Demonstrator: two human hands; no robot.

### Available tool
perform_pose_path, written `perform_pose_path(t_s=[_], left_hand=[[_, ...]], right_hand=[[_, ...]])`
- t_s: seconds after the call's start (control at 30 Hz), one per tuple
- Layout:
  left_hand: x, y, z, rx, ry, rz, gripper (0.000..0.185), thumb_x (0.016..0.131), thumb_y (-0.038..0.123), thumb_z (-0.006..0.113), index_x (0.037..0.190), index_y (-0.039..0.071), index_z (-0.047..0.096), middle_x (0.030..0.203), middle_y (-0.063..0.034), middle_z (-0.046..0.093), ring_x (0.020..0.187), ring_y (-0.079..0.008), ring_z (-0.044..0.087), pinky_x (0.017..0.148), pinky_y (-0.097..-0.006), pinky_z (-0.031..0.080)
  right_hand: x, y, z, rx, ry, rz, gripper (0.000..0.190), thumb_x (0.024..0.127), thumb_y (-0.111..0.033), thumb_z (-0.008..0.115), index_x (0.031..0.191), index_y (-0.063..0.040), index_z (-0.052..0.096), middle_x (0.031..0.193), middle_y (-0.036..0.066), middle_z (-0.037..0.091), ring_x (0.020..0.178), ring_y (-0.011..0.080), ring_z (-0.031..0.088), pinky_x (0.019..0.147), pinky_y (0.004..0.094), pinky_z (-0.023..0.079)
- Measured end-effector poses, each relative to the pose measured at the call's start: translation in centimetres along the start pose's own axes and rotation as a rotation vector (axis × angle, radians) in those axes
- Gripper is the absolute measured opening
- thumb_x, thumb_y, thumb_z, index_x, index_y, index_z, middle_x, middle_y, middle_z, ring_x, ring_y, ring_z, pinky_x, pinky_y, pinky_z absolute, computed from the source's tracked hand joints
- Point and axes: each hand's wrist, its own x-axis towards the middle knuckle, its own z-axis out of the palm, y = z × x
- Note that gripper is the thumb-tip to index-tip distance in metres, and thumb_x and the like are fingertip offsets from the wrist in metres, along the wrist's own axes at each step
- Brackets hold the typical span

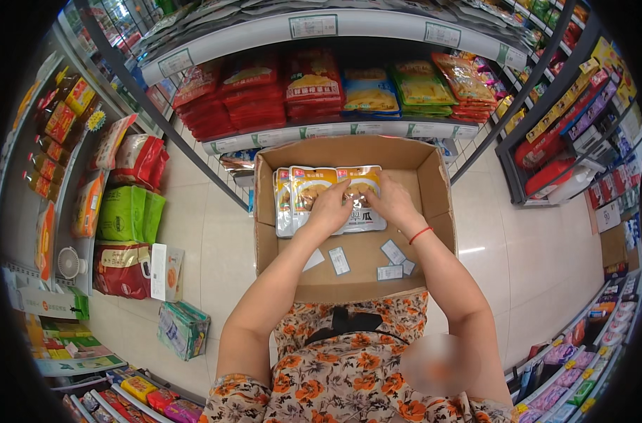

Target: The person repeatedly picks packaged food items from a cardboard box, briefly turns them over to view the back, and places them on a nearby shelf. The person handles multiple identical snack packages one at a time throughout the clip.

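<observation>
An open cardboard box (352, 290) stands before me. Inside it, flat yellow-and-white food pouches (310, 195) lie overlapping in its upper left part. Both my hands are on the rightmost pouch (363, 219): my left hand (332, 207) lies over its left edge, and my right hand (396, 201), with a red cord at the wrist, touches its right edge. Whether the fingers grip it or only rest on it is hard to tell. Several small printed cards (339, 260) lie on the box floor nearer to me.
Beyond the box, a shelf (342, 131) holds stacks of red, blue and green packets (313, 84). Shelves with bottles (61, 121) and large bags (125, 211) stand at left, a wrapped green pack (183, 330) on the floor. Racks of goods (559, 153) line the right.
</observation>
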Motion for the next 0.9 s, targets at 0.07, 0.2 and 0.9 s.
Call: perform_pose_path(t_s=[0.07, 0.2, 0.9], left_hand=[[-0.1, -0.6, 0.6, 0.008, 0.023, 0.025, 0.049, 0.086, 0.015, 0.061, 0.132, -0.001, 0.053, 0.124, -0.0233, 0.06, 0.114, -0.0364, 0.059, 0.099, -0.0405, 0.045], [-0.6, -0.7, 1.2, 0.016, 0.028, 0.033, 0.048, 0.086, 0.015, 0.061, 0.13, -0.003, 0.054, 0.132, -0.0241, 0.055, 0.123, -0.0372, 0.052, 0.106, -0.0392, 0.04], [-0.8, -0.1, 1.0, -0.034, 0.076, 0.006, 0.061, 0.084, 0.015, 0.065, 0.141, 0.004, 0.045, 0.133, -0.0225, 0.055, 0.117, -0.0271, 0.058, 0.092, -0.0345, 0.049]], right_hand=[[-0.2, -0.1, 0.0, -0.007, -0.028, 0.032, 0.047, 0.083, -0.024, 0.068, 0.116, 0.005, 0.052, 0.103, 0.028, 0.063, 0.097, 0.0428, 0.063, 0.084, 0.0475, 0.051], [-0.2, 0.2, 0.0, -0.043, -0.091, 0.094, 0.057, 0.084, -0.029, 0.067, 0.128, 0.003, 0.048, 0.111, 0.028, 0.063, 0.104, 0.0414, 0.061, 0.089, 0.0466, 0.05], [0.7, 1.3, 0.0, 0.84, -0.072, 0.282, 0.029, 0.087, -0.003, 0.061, 0.115, 0.002, 0.06, 0.098, 0.009, 0.068, 0.081, 0.017, 0.065, 0.07, 0.0299, 0.052]])
